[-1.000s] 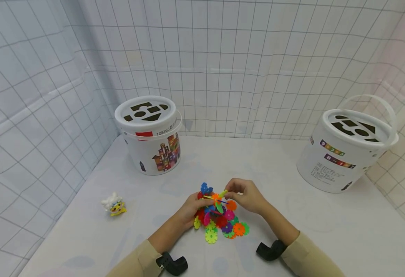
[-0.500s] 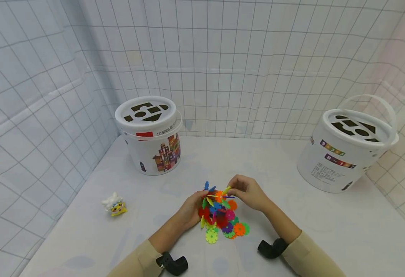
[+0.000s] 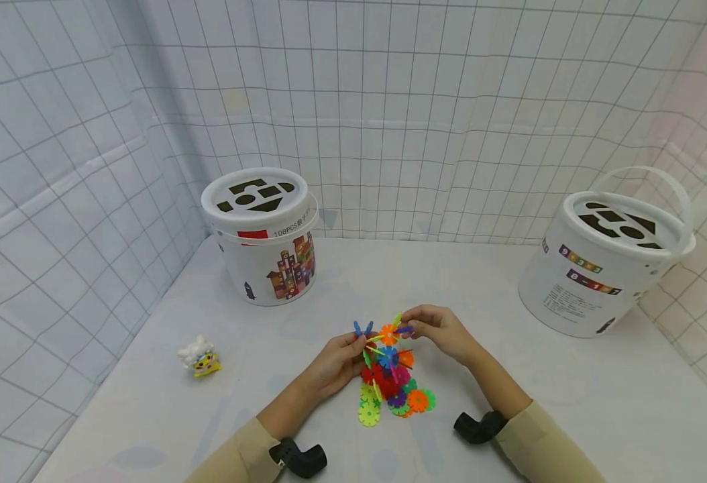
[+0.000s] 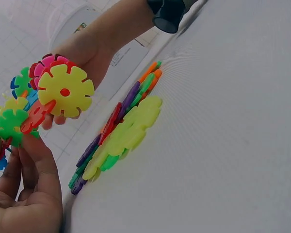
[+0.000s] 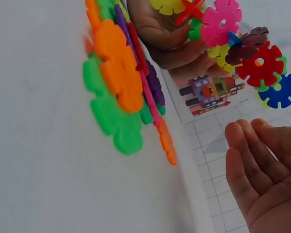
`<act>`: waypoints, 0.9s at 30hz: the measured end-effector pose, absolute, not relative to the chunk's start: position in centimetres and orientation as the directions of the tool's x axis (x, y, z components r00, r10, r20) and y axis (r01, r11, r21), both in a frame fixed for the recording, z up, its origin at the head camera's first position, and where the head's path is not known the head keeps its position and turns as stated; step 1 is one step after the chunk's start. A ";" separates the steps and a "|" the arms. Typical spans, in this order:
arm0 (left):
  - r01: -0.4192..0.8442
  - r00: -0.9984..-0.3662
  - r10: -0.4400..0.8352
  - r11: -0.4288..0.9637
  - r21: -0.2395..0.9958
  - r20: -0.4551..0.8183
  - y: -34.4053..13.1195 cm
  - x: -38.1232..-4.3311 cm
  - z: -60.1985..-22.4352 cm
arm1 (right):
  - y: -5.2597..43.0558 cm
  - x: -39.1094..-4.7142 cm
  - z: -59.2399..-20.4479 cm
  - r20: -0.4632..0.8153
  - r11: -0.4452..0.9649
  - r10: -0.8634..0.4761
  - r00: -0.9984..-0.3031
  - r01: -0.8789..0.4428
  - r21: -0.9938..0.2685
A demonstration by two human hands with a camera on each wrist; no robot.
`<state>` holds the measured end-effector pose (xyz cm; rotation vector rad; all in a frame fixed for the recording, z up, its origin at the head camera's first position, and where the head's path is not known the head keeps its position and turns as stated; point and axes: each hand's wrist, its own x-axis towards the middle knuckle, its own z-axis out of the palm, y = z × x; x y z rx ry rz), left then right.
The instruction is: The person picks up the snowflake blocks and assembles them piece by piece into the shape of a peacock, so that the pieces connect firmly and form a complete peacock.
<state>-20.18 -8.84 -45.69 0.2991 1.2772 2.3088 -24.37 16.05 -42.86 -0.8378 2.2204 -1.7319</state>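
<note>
My left hand (image 3: 332, 365) holds a cluster of joined snowflake discs in several colours, raised above the table. In the left wrist view, the fingers of that hand grip the cluster beside a green disc (image 4: 13, 125). An orange disc (image 3: 389, 335) faces up near the top of the cluster, with a blue disc (image 3: 388, 357) below. Close at the cluster's right side is my right hand (image 3: 444, 332), its fingertips by a purple disc (image 3: 404, 329). The right wrist view shows its fingers loosely bent, with nothing seen between them, below a dark blue disc (image 5: 280, 92).
Loose snowflake discs (image 3: 417, 400) lie on the white table under the cluster. A small yellow-and-white toy figure (image 3: 201, 357) stands at the left. Two lidded white buckets stand farther back, a left bucket (image 3: 233, 265) and a right bucket (image 3: 565, 295).
The cluster has been turned and lifted slightly in the left hand, its orange disc now facing forward. The right hand has shifted a little right, its fingers spreading from the yellow-green disc.
</note>
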 end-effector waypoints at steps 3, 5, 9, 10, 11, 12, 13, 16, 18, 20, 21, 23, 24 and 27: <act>-0.306 -0.867 0.498 -0.486 0.818 -0.028 -8.9 -20.1 -45.7 | 16.3 -24.6 -43.3 0.121 0.287 -0.566 -0.816 -0.332 -0.899; -0.298 -0.872 0.488 -0.501 0.812 -0.019 -8.8 -20.2 -45.8 | 16.3 -24.7 -43.6 0.080 0.387 -0.585 -0.807 -0.364 -0.847; -0.269 -0.886 0.464 -0.509 0.818 -0.003 -8.9 -20.2 -45.9 | 16.3 -24.6 -43.8 0.034 0.480 -0.629 -0.777 -0.422 -0.770; -0.263 -0.888 0.460 -0.511 0.818 0.001 -8.9 -20.2 -45.9 | 16.2 -24.6 -43.8 0.025 0.486 -0.635 -0.772 -0.425 -0.764; -0.259 -0.889 0.458 -0.513 0.818 0.006 -8.9 -20.2 -45.9 | 16.2 -24.5 -43.8 0.016 0.491 -0.640 -0.768 -0.425 -0.761; -0.253 -0.890 0.456 -0.514 0.819 0.012 -8.9 -20.2 -46.0 | 16.1 -24.5 -43.7 0.012 0.494 -0.645 -0.764 -0.429 -0.756; -0.248 -0.890 0.456 -0.517 0.819 0.018 -8.9 -20.2 -46.0 | 16.1 -24.4 -43.7 0.008 0.499 -0.647 -0.762 -0.431 -0.752; -0.230 -0.887 0.460 -0.509 0.829 0.036 -9.0 -20.1 -46.1 | 16.0 -24.3 -43.7 -0.001 0.508 -0.648 -0.762 -0.431 -0.746; -0.216 -0.888 0.458 -0.492 0.843 0.040 -9.0 -20.1 -46.2 | 16.0 -24.3 -43.7 -0.006 0.513 -0.647 -0.763 -0.430 -0.743; -0.204 -0.892 0.451 -0.476 0.855 0.039 -8.9 -20.1 -46.2 | 15.9 -24.3 -43.7 -0.014 0.513 -0.645 -0.764 -0.420 -0.748; -0.199 -0.894 0.447 -0.468 0.861 0.036 -8.9 -20.1 -46.3 | 15.9 -24.3 -43.7 -0.018 0.513 -0.643 -0.765 -0.413 -0.753; -0.197 -0.896 0.443 -0.453 0.870 0.028 -8.9 -20.1 -46.3 | 15.9 -24.3 -43.7 -0.021 0.507 -0.635 -0.772 -0.395 -0.766; -0.199 -0.897 0.441 -0.446 0.873 0.021 -8.9 -20.1 -46.3 | 15.9 -24.4 -43.7 -0.017 0.503 -0.628 -0.778 -0.389 -0.772; -0.206 -0.897 0.442 -0.429 0.880 0.006 -8.9 -20.2 -46.3 | 15.9 -24.5 -43.7 -0.009 0.497 -0.588 -0.808 -0.353 -0.792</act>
